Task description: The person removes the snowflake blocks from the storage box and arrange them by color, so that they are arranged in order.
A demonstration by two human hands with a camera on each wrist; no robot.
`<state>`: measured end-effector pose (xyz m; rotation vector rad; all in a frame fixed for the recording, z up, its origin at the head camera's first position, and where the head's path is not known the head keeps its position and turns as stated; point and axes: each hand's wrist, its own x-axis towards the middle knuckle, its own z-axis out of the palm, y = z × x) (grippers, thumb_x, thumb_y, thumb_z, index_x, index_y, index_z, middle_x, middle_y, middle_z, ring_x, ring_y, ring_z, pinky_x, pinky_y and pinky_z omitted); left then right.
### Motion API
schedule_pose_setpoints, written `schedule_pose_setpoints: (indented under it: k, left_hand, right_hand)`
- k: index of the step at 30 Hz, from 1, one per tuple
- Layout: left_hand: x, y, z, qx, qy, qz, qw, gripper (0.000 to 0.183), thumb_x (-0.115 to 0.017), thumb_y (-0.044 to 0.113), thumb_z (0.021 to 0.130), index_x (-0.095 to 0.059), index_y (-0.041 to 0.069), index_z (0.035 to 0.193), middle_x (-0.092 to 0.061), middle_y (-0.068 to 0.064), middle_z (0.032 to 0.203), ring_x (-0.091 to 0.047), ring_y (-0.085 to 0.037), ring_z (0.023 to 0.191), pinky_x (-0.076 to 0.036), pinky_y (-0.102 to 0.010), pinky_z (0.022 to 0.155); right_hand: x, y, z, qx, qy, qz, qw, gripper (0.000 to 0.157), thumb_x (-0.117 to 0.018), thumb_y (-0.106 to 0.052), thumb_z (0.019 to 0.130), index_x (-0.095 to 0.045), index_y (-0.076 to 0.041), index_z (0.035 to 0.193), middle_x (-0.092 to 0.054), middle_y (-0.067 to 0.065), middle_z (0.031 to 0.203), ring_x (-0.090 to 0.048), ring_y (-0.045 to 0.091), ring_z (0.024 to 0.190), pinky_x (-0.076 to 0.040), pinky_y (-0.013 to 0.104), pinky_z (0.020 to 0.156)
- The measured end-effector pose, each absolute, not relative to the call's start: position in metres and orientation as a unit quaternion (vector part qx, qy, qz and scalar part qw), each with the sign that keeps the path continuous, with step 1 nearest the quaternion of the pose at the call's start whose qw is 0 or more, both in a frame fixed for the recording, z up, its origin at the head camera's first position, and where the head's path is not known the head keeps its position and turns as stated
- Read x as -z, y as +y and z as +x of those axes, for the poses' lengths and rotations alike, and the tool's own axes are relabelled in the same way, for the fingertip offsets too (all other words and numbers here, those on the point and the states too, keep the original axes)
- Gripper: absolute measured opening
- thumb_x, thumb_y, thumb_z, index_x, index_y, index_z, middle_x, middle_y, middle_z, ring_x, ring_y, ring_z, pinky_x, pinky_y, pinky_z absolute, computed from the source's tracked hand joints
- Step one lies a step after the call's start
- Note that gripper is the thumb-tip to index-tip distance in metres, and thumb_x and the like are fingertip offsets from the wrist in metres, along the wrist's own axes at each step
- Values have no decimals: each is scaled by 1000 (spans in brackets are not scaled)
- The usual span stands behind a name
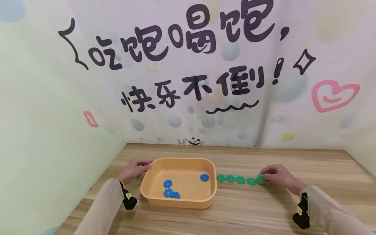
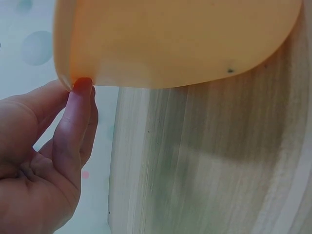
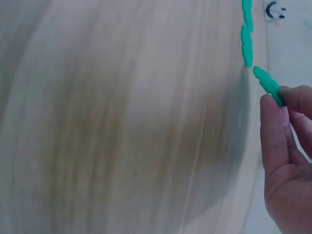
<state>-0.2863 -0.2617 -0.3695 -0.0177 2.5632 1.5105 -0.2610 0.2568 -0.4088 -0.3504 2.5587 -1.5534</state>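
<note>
A tan plastic tub (image 1: pixel 188 204) stands on the table with several blue snowflake discs (image 1: pixel 168 183) inside, most toward its front left. My left hand (image 1: pixel 135 170) pinches the tub's left rim; in the left wrist view its thumb and fingertips (image 2: pixel 84 85) meet at the rim. My right hand (image 1: pixel 279 176) pinches a green snowflake disc (image 1: pixel 260 179) by its edge. In the right wrist view that disc is tilted, its far edge near the table. Other green discs (image 1: pixel 240 180) lie in a row between the tub's right side and this disc.
The wood-grain table (image 1: pixel 249 212) reaches back to a printed curtain (image 1: pixel 191 124) with large black characters. Another curtain wall (image 1: pixel 44 130) runs along the left side. A black wrist camera (image 1: pixel 302 210) is strapped at each sleeve.
</note>
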Motion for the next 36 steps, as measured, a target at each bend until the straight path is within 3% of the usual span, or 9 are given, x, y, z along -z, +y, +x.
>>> schedule_pose_setpoints:
  k: [9, 28, 36]
  left_hand:
    - [368, -261, -287, -498, 863, -4, 83, 41, -58, 17, 87, -51, -3, 122, -57, -17, 110, -59, -20, 88, -53, -33, 68]
    - [365, -260, -286, -493, 865, -2, 92, 40, -57, 16, 87, -51, -3, 122, -57, -17, 108, -59, -17, 84, -53, -31, 66]
    - [368, -262, -288, -492, 866, 1, 91, 41, -57, 17, 87, -50, -3, 122, -56, -17, 109, -59, -16, 82, -53, -31, 66]
  right_hand:
    - [410, 258, -259, 457, 885, -63, 67, 17, -60, -4, 82, -59, 10, 92, -57, 6, 79, -55, 15, 71, -52, 25, 62]
    - [412, 255, -263, 417, 903, -80, 66, 12, -64, -7, 79, -61, 4, 83, -57, 3, 72, -50, 14, 65, -46, 22, 54]
    - [402, 261, -266, 432, 893, -87, 95, 18, -58, -9, 85, -59, 8, 90, -57, 5, 75, -52, 15, 66, -50, 26, 58]
